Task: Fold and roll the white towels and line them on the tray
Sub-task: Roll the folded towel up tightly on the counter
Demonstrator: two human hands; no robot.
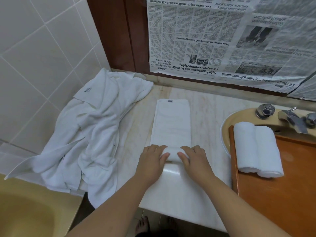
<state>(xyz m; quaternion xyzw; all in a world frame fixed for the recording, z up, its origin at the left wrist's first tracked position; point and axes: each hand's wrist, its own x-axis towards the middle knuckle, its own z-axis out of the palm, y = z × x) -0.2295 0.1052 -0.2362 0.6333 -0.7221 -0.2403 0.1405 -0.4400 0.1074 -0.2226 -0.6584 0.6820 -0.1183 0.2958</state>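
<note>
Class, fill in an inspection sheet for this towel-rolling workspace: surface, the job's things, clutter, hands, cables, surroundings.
Surface: pale marble counter.
Job's things: folded towel strip, near end rolled; two rolled towels side by side on the wooden tray.
Clutter: heap of unfolded white towels at left.
Hands: left hand and right hand both press on the roll.
Cables: nothing seen.
Surroundings: taps, tiled wall, newspaper behind.

Tray (280,194) cut off right; tap (294,119) blurred; towel's rolled end (173,153) partly under hands.
</note>
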